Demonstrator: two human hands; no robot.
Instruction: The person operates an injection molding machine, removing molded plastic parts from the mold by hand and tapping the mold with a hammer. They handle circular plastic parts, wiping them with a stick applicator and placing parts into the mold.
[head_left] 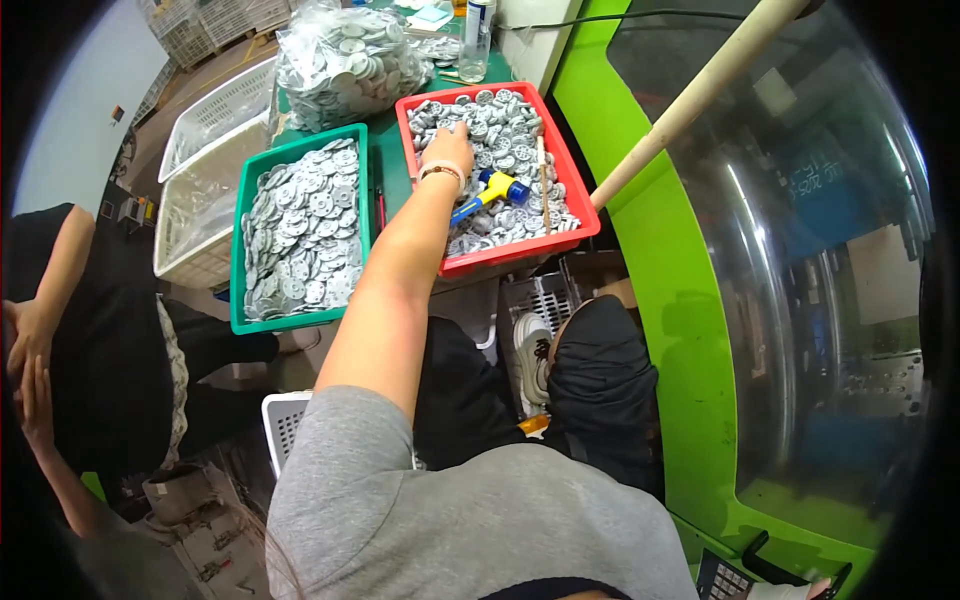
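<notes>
The person's left hand (449,150) reaches into the grey round parts (505,150) in the red tray (568,170). Its fingertips are hidden, so one cannot tell if it holds a part. The right hand cannot be made out well, and its state is not known. The hammer (490,196) lies on the parts, just beside the forearm; a careless swing of the arm could knock it. As the parts are heaped, a wide sweep could spill some over the rim. The wooden stick (545,185) could also slip. The green tray (364,180) is full of flat grey discs (305,215), and behind stands a bulging clear bag (345,75) with similar pieces.
</notes>
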